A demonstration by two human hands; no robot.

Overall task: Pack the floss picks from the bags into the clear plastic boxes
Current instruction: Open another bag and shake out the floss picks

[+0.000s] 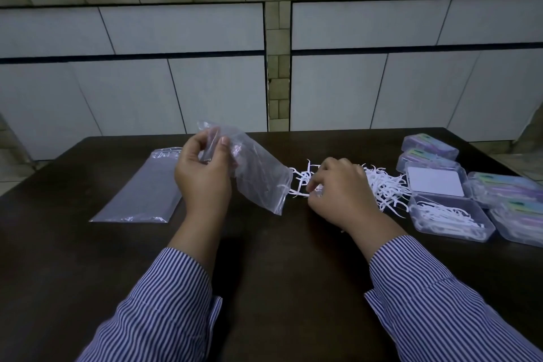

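Observation:
My left hand (202,173) holds a clear plastic bag (258,173) by its closed end, tilted with the mouth down toward the right; one white floss pick hangs at the mouth. A pile of white floss picks (385,185) lies on the dark table (264,258). My right hand (338,191) rests on the left part of the pile, fingers pinched on a few picks. An open clear plastic box (452,219) to the right has picks in its tray, and its lid (435,182) lies back with a white label.
An empty flat clear bag (147,188) lies on the table at the left. Several closed clear boxes (429,145) with coloured labels stand at the right edge. A tiled wall rises behind the table.

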